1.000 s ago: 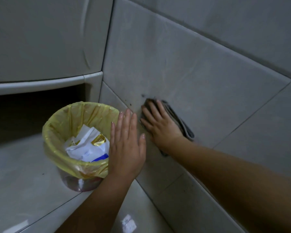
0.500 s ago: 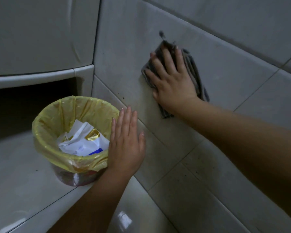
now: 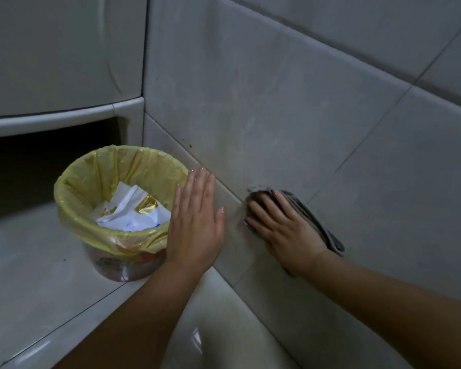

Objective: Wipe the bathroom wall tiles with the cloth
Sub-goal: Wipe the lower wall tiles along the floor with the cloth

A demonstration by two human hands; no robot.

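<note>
Large grey wall tiles (image 3: 277, 107) fill the right and upper part of the head view. My right hand (image 3: 282, 227) lies flat with spread fingers on a folded grey cloth (image 3: 317, 225) and presses it against the wall low down, near a grout line. My left hand (image 3: 197, 222) rests flat on the lowest wall tile, fingers straight and together, just right of the bin. A few dark specks (image 3: 189, 145) sit on the tile above the left hand.
A small round bin (image 3: 117, 235) lined with a yellow bag holds crumpled white paper and stands on the tiled floor (image 3: 24, 275) in the corner. A white cabinet (image 3: 51, 62) hangs above a dark gap at the left.
My right hand has slid the cloth down the wall from high up back to a low spot beside my left hand. The left hand has stayed on the tile.
</note>
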